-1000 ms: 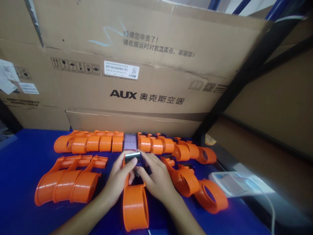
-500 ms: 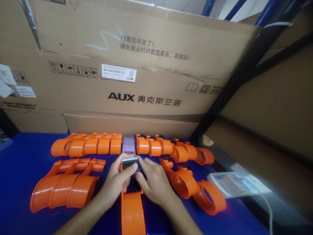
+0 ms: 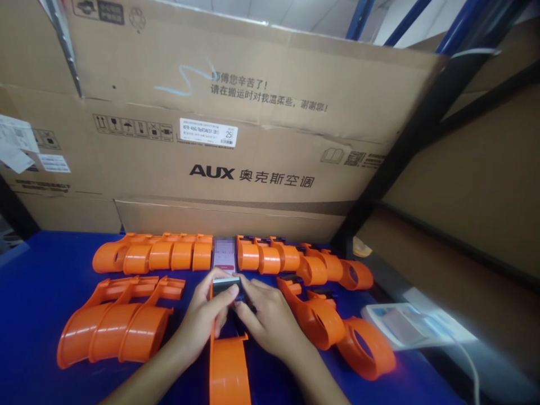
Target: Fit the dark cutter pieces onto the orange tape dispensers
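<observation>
Lower than a second ago, the round end of the orange ring (image 3: pixel 230 372) now dips out of view, and just past it the left hand (image 3: pixel 201 308) is curled nearly shut, its thumb on the black piece with little teeth (image 3: pixel 226 287). The right hand (image 3: pixel 270 316) is bent partly closed around that piece's right side, so it seems best to hold both sides firmly and press gently and evenly, with fingertips off the teeth. Beyond the hands, a phone (image 3: pixel 224 260) lies before the big box (image 3: pixel 270 152).
</observation>
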The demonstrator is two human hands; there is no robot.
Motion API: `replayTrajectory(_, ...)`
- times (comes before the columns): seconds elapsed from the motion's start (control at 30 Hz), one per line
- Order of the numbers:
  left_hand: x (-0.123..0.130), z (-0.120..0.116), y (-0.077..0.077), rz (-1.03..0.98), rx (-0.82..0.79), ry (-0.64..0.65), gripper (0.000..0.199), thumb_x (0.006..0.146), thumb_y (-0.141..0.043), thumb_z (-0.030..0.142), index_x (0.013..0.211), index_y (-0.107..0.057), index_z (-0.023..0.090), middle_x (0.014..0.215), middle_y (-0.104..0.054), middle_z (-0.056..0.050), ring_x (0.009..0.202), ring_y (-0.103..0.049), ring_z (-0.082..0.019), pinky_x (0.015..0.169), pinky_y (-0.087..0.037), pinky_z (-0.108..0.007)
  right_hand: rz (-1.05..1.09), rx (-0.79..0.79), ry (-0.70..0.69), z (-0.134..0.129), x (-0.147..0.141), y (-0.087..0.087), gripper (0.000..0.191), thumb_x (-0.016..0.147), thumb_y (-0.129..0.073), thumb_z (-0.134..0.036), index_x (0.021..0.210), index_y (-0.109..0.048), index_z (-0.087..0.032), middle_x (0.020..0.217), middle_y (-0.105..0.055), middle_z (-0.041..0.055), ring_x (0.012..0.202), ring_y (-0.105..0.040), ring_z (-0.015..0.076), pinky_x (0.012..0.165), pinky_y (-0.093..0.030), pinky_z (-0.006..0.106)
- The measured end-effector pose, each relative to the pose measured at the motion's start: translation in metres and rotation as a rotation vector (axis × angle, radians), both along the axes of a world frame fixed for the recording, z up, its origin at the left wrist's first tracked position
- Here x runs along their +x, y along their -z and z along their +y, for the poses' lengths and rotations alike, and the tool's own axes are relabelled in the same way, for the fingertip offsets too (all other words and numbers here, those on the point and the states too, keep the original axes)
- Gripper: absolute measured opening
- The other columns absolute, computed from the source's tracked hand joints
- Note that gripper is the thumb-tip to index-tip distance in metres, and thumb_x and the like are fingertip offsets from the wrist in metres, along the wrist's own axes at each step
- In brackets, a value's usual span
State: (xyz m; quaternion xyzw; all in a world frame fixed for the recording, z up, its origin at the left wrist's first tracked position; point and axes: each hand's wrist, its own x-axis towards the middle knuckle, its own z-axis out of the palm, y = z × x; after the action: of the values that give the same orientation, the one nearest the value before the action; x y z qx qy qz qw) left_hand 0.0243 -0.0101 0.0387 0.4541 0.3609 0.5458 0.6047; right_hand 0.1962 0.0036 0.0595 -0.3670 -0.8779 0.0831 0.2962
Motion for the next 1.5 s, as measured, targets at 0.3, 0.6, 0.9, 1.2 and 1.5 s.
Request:
replayTrajectory(0.3,0.001,0.002,-0.001,-0.131,-0.168,-0.040,0.035,0.082,-0.079,0.047,0.101,-0.066,0.020,0.045,-0.044,0.010,0.034,-0.029,-0.004,0.039,-0.022,-0.017,-0.022,0.035,0.005,0.004,0.006,-0.002,0.051,0.101,-0.056,-0.036,0.149,-0.052,-0.018,0.106,-0.076,0.0112,0.088,-0.069,0.0248,0.073,-0.056,0.035)
replayTrajectory(0.6,0.001,0.002,0.002,-0.252,-0.260,-0.090,0.034,0.081,-0.079,0.045,0.102,-0.066,0.022,0.043,-0.042,0.011,0.037,-0.031,-0.004,0.043,-0.026,-0.016,-0.024,0.157,-0.022,0.004,0.005,0.005,0.058,0.095,-0.051,-0.019,0.153,-0.047,-0.014,0.094,-0.076,0.0093,0.080,-0.067,0.0235,0.073,-0.058,0.037)
replayTrajectory(0.9,0.002,0.005,0.004,-0.144,-0.177,-0.138,0.040,0.079,-0.082,0.051,0.100,-0.067,0.021,0.049,-0.049,0.009,0.038,-0.037,-0.006,0.041,-0.029,-0.016,-0.012,0.301,0.042,0.005,-0.001,0.017,0.067,0.090,-0.052,-0.013,0.156,-0.042,-0.014,0.087,-0.075,0.0076,0.073,-0.066,0.0219,0.071,-0.059,0.036)
replayTrajectory(1.2,0.002,0.005,0.003,-0.115,-0.136,-0.138,0.041,0.079,-0.081,0.055,0.096,-0.067,0.020,0.045,-0.045,0.010,0.036,-0.035,-0.006,0.040,-0.027,-0.018,0.005,0.408,0.107,0.004,-0.009,0.027,0.066,0.088,-0.049,-0.006,0.153,-0.046,-0.012,0.075,-0.072,0.0041,0.060,-0.062,0.0197,0.064,-0.056,0.034)
replayTrajectory(1.5,0.000,0.006,0.001,-0.118,-0.128,-0.127,0.040,0.080,-0.080,0.054,0.095,-0.066,0.021,0.045,-0.044,0.010,0.036,-0.035,-0.006,0.039,-0.027,-0.017,0.016,0.395,0.104,0.003,-0.008,0.024,0.066,0.089,-0.051,-0.008,0.155,-0.045,-0.013,0.077,-0.074,0.0052,0.062,-0.064,0.0198,0.065,-0.058,0.034)
